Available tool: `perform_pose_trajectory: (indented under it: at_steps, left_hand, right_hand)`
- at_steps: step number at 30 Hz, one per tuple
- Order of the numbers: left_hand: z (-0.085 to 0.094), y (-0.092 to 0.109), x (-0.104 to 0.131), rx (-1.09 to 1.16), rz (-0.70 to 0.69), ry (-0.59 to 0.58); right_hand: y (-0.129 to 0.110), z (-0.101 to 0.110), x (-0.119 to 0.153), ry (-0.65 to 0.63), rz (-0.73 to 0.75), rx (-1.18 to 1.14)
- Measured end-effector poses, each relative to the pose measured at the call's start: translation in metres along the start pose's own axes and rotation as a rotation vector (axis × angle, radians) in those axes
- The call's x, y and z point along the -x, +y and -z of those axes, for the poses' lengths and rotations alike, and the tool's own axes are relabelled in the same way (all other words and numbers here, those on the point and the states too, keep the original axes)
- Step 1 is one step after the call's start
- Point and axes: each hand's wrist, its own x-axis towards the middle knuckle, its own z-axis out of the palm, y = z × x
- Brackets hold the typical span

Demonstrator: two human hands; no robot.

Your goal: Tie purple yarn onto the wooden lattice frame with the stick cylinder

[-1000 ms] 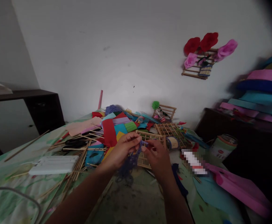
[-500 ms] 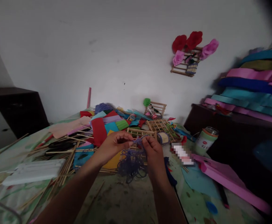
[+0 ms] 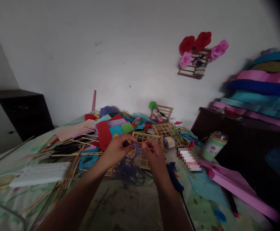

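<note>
The left hand [image 3: 117, 150] pinches purple yarn [image 3: 128, 170]; whether the right hand [image 3: 155, 158] grips any, I can't tell; likely loosening strands; next calls for gentle tugging

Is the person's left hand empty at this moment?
No, the left hand pinches purple yarn between thumb and fingers, with a loose tangle of it visible below.

The left forearm [image 3: 79, 192] and right forearm [image 3: 170, 202] are extended forward and angled inward. The left hand [image 3: 118, 149] and right hand [image 3: 154, 152] are held near each other, apart, fingers curled, each thumb brought close to its forefinger.
</note>
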Motion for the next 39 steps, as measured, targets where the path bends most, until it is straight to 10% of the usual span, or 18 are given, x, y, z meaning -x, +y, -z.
perform_pose_trajectory:
  at_steps: [18,39]
  left_hand:
    - [0.01,-0.003,-0.004,-0.127,-0.025,0.172]
    - [0.003,0.018,0.008,-0.118,-0.133,0.015]
  right_hand:
    - [-0.005,0.005,-0.001,-0.196,0.009,0.174]
    - [-0.01,-0.007,0.007,-0.205,-0.089,0.152]
